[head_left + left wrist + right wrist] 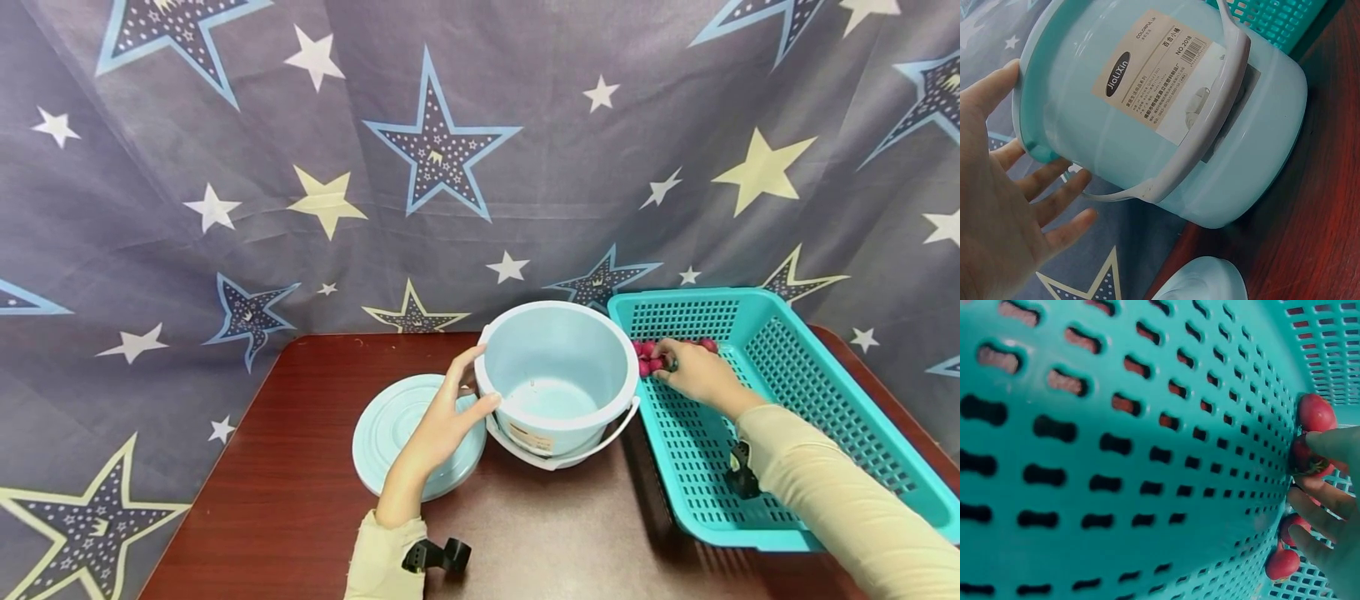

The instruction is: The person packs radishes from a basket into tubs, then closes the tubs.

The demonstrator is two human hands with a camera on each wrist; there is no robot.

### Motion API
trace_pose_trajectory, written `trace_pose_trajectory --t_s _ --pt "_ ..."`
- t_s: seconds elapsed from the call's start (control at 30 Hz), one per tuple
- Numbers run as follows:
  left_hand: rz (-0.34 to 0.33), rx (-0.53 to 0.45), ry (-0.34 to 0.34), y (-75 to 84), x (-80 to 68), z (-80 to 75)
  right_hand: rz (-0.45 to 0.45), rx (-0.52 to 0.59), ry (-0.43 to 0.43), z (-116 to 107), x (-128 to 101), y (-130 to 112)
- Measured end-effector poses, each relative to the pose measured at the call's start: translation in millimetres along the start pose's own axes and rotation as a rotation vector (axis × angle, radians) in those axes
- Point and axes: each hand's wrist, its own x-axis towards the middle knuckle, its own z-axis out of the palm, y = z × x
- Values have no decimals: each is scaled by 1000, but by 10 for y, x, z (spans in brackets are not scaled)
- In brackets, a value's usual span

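A light blue bucket (pixel 558 392) with a white handle and a paper label stands in the middle of the table. My left hand (pixel 444 421) rests against its left side, thumb tip and fingertips touching around the rim, fingers spread and fairly straight. To the right, my right hand (pixel 701 375) reaches into a turquoise basket (pixel 795 417). Its thumb and fingers pinch a red radish (pixel 1305 453) with a green top, close to the basket wall. Other radishes (pixel 1282 565) lie beside that hand along the same wall; the fingers partly hide some.
A round light blue lid (pixel 390 417) lies flat on the dark red wooden table (pixel 277 500), left of the bucket and partly under my left forearm. Behind the table hangs a grey star-patterned cloth (pixel 525 233). The basket's left edge stands close to the bucket.
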Motion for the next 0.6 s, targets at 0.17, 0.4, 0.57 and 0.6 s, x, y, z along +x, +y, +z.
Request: trace_pose_trajectory --t_s 0.17,0.4,0.57,0.6 --pt "-9 -9 -16 14 11 25 14 -8 -10 -48 -14 41" --pt "-10 4 -8 20 3 18 6 38 -37 -197 -24 -29" --pt "-12 10 -5 14 -5 -4 -2 58 -53 -318 -60 -59" --pt "-12 11 -3 15 -4 -8 -4 61 -54 -339 -68 -60"
